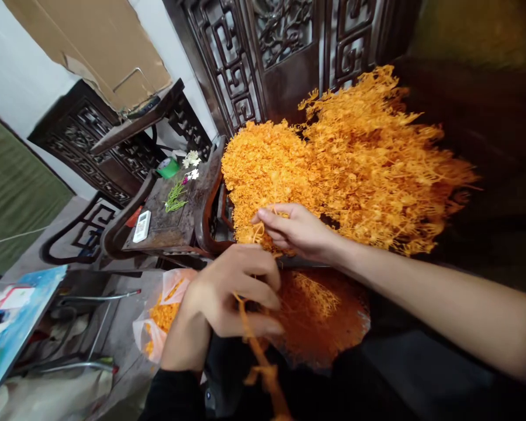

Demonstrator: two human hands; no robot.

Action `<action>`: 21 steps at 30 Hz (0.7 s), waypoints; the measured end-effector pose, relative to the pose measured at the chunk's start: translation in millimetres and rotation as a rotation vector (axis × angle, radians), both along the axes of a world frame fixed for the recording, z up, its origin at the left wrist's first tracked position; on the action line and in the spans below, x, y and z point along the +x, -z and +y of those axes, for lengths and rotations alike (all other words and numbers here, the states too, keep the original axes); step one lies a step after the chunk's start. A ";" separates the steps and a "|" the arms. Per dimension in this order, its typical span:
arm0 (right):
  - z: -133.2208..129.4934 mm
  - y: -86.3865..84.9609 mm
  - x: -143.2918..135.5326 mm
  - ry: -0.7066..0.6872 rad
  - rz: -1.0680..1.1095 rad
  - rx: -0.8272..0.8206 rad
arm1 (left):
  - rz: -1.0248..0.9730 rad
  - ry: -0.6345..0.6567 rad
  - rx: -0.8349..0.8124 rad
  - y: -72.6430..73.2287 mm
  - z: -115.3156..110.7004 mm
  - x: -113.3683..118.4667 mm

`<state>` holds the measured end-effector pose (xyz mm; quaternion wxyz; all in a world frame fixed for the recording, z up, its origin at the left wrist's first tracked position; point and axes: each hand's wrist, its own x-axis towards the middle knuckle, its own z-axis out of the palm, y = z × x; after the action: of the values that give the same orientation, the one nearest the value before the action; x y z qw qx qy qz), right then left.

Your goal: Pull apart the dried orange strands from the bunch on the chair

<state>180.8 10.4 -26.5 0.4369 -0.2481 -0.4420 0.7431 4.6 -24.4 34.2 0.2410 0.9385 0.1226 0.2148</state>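
Observation:
My left hand (230,289), coming from a black sleeve at the lower left, is curled around an orange dyed flower stem (258,351). The stem runs down from its fingers toward the bottom edge, blurred. Just above, my right hand (296,231) pinches a thin orange sprig (258,231) between thumb and fingertips. Behind the hands a big heap of orange dried flowers (355,169) lies against the carved wood. Below my right hand, a loose orange sprig (315,295) rests on a reddish-brown round surface (342,327).
On a dark wooden side table (162,225) are a green tape roll (169,168), a white remote (142,227), green stems (175,196) and white flowers (191,159). A plastic bag (155,336) holding orange bits sits lower left. A blue-topped table (30,310) stands at the left edge.

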 end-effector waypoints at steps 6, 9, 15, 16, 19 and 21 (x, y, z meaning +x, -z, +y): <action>31.2 -17.2 43.3 0.149 0.027 0.051 | 0.226 -0.222 0.417 20.3 -13.3 -7.0; 31.2 -27.7 59.9 0.177 0.043 0.094 | 0.017 -0.119 0.211 24.8 -3.0 -27.2; 20.2 -29.5 55.1 0.157 0.019 0.108 | -0.506 -0.613 -0.151 24.3 7.5 -36.8; 18.4 -28.0 49.5 0.155 0.005 0.100 | -0.510 -0.776 -0.191 26.6 7.5 -29.0; 13.1 -22.5 30.1 0.167 -0.058 0.075 | -0.402 -0.886 -0.379 37.7 9.0 -0.8; 10.2 -19.6 19.9 0.161 -0.096 0.082 | -0.438 -0.900 -0.441 45.8 12.8 12.6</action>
<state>200.6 20.6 -6.9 0.4834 -0.3003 -0.4709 0.6741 17.3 -11.6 -11.6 0.3364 0.6540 0.5011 0.4561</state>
